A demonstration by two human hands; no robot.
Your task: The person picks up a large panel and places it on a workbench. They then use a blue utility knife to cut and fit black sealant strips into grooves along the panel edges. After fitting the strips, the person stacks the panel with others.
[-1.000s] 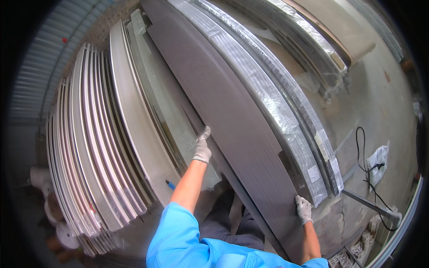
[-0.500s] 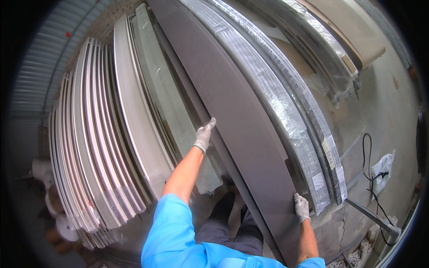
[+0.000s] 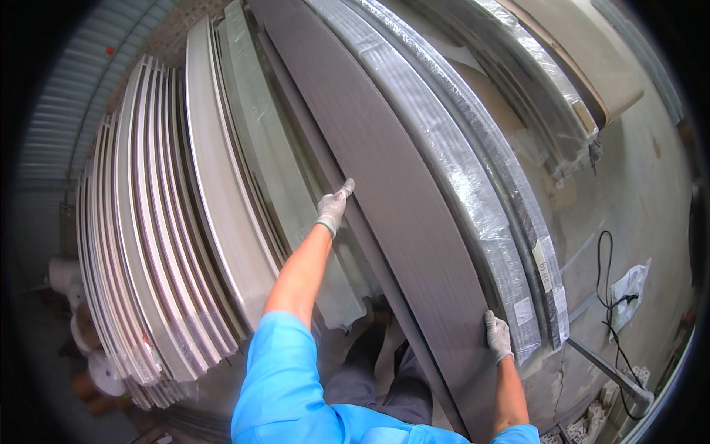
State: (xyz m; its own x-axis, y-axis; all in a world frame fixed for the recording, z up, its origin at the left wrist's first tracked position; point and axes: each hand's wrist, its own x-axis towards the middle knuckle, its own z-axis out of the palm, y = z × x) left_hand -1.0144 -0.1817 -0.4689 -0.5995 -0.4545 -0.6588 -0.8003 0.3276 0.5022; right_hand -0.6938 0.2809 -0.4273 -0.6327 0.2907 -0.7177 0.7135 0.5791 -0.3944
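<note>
From where I stand, the work in hand looks like steadying a long dark board (image 3: pixel 407 214) by its two long edges. It lies between the hands, running far beyond the left hand and back toward the body below the right. The left hand (image 3: pixel 334 207), in a pale glove, grips the near-left edge, thumb along the top; the fingers underneath are mostly hidden. The right hand (image 3: pixel 499 337), gloved too, is curled over the opposite edge, lower down; I can't tell how firm its hold is.

As I judge it, any shift calls for both hands working together, since the far end has no hand on it.

Room is tight. Just right of the board, beyond the right hand, runs a wrapped bundle (image 3: pixel 466 181), its edge almost following the board's. Left of the left hand a film-covered pale board (image 3: pixel 277 148) lies near, with a stack of light panels (image 3: pixel 159 222) farther out. The wider room seems to be the floor (image 3: pixel 629 189) well to the right of the right hand, though a black cable (image 3: pixel 608 300) and a metal bar (image 3: pixel 610 371) could catch a foot there.
</note>
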